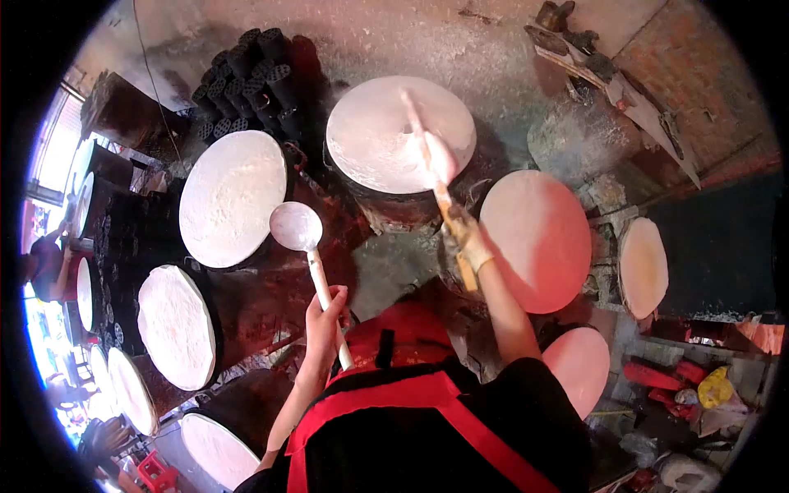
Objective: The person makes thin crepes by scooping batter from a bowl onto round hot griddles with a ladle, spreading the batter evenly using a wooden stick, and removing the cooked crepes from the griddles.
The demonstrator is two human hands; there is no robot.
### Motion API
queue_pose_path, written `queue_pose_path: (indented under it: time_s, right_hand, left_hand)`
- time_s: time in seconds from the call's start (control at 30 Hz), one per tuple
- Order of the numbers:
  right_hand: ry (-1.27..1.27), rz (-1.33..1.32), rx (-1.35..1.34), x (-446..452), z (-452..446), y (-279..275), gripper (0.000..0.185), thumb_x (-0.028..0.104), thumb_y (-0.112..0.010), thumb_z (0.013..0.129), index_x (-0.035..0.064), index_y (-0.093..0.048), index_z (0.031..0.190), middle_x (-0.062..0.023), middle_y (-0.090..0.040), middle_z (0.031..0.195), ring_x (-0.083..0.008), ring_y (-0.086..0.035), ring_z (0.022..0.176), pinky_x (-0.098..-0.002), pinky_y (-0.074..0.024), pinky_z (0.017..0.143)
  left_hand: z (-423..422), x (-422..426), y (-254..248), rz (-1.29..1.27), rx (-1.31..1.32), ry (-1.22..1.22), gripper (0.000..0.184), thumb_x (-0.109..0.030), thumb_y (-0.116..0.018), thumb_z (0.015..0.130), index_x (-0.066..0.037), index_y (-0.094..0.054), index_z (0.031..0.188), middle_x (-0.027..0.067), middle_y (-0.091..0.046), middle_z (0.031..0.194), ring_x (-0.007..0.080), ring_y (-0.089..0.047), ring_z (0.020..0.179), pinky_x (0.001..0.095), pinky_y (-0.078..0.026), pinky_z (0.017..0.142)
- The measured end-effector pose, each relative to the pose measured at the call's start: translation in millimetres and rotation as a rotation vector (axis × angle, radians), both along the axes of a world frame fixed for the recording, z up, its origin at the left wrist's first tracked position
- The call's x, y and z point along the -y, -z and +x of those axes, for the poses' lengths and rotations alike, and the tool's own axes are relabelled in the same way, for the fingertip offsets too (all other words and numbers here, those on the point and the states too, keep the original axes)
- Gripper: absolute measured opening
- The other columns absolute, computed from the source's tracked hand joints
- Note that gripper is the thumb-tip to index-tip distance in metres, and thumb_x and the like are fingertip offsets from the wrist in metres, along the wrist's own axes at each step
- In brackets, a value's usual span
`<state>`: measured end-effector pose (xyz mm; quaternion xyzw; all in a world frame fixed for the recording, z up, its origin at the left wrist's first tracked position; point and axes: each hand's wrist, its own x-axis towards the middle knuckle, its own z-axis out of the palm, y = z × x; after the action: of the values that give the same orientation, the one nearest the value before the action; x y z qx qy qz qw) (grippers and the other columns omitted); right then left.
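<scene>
My left hand (326, 319) is closed around the pale handle of a long ladle (296, 227), whose round bowl is coated white and points away from me. My right hand (470, 240), in a dirty pale glove, grips the wooden handle of a batter spreader (419, 135). The spreader's pale head rests over the far round griddle (362, 135), which is covered with white batter streaked by uneven marks. The head is somewhat blurred, so its exact contact with the batter cannot be told. To the left of the ladle bowl lies another batter-covered griddle (233, 197).
More round griddles with white sheets stand around me, including one at right (526, 238) and one at left (175, 329). Black honeycomb coal briquettes (246, 78) are stacked against the back wall. A red plastic stool (156, 472) and another person (49, 267) appear at far left.
</scene>
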<state>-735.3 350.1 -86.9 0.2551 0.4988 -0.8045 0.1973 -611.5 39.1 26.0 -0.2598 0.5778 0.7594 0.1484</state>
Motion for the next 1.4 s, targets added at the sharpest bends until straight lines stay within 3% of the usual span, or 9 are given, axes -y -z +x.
queue_pose_path:
  time_s: [0.27,0.37,0.47,0.57,0.63,0.7,0.87,1.13,1.4]
  right_hand:
    - [0.076,0.443,-0.289,13,-116,21,0.021,0.037,-0.046,0.094,0.0171,-0.052,0.096,0.0029,-0.043,0.058,-0.009,-0.036,0.039,-0.0275,-0.0291,0.033]
    - [-0.116,0.694,-0.594,35,-94,12,0.025,0.024,-0.05,0.091,0.0102,-0.054,0.112,-0.0042,-0.052,0.078,-0.0133,-0.045,0.064,-0.0271,-0.0344,0.054]
    - [0.264,0.158,-0.4,22,-59,6,0.039,0.017,-0.05,0.093,-0.003,-0.048,0.127,-0.0121,-0.06,0.113,-0.0187,-0.055,0.108,-0.0251,-0.0421,0.09]
    - [0.586,0.086,-0.429,33,-37,11,0.044,0.021,-0.056,0.092,0.0158,-0.046,0.134,0.0087,-0.046,0.07,-0.0016,-0.038,0.046,-0.0173,-0.0299,0.038]
    - [0.306,0.762,-0.693,58,-36,23,0.042,0.008,-0.054,0.09,-0.0037,-0.046,0.129,-0.0113,-0.051,0.129,-0.0164,-0.05,0.113,-0.0256,-0.0369,0.097]
    - [0.161,0.355,-0.19,66,-28,-25,0.041,0.004,-0.056,0.086,-0.0021,-0.051,0.126,-0.0109,-0.058,0.12,-0.0147,-0.054,0.103,-0.0256,-0.0391,0.09]
    - [0.503,0.393,-0.446,40,-25,28,0.041,0.014,-0.06,0.089,0.0165,-0.053,0.129,0.0021,-0.06,0.086,-0.0043,-0.039,0.047,-0.0212,-0.0328,0.041]
    - [0.367,0.311,-0.253,29,-65,-18,0.037,0.023,-0.055,0.092,0.0147,-0.052,0.129,0.0066,-0.04,0.057,-0.0052,-0.033,0.038,-0.0238,-0.0256,0.034]
    - [-0.104,0.304,-0.117,21,21,-45,0.041,0.012,-0.057,0.09,0.02,-0.052,0.13,0.0068,-0.053,0.073,-0.0034,-0.034,0.046,-0.02,-0.0267,0.037]
  left_hand:
    - [-6,-45,-17,0.014,0.064,-0.019,0.019,-0.019,-0.058,0.091,-0.006,-0.052,0.103,-0.0002,-0.05,0.064,0.004,-0.038,0.041,0.0187,-0.026,0.035]
    - [-16,-47,-22,0.009,0.072,-0.028,0.019,-0.021,-0.056,0.092,-0.008,-0.05,0.106,-0.0005,-0.048,0.063,0.0044,-0.036,0.04,0.0193,-0.025,0.034]
    - [-21,-36,-20,0.028,0.092,-0.029,0.02,-0.023,-0.054,0.093,-0.009,-0.048,0.107,-0.0008,-0.046,0.061,0.0048,-0.035,0.04,0.0198,-0.025,0.034]
    - [-26,-30,-20,0.025,0.036,0.011,0.016,-0.022,-0.054,0.093,-0.009,-0.048,0.102,-0.0009,-0.046,0.065,0.0052,-0.04,0.047,0.0194,-0.028,0.037]
    - [-32,-25,-8,-0.012,-0.04,0.056,0.015,-0.021,-0.053,0.093,-0.009,-0.047,0.1,-0.0009,-0.047,0.068,0.0053,-0.042,0.051,0.0189,-0.03,0.038]
    - [-36,-22,-10,0.055,-0.021,0.085,0.012,-0.017,-0.053,0.093,-0.008,-0.047,0.098,-0.0009,-0.048,0.073,0.0053,-0.044,0.055,0.0178,-0.031,0.04]
    - [-43,-11,-23,0.144,0.057,0.143,0.012,-0.019,-0.053,0.093,-0.01,-0.048,0.098,-0.0026,-0.047,0.074,0.004,-0.041,0.055,0.0164,-0.031,0.042]
    - [-52,-1,-15,0.166,0.124,0.19,0.014,-0.022,-0.053,0.093,-0.01,-0.046,0.095,-0.0016,-0.045,0.074,0.0036,-0.038,0.052,0.0176,-0.029,0.041]
    - [-120,2,23,0.093,0.01,0.276,0.018,-0.023,-0.052,0.094,-0.009,-0.043,0.085,-0.0017,-0.042,0.066,0.0076,-0.038,0.049,0.0224,-0.031,0.04]
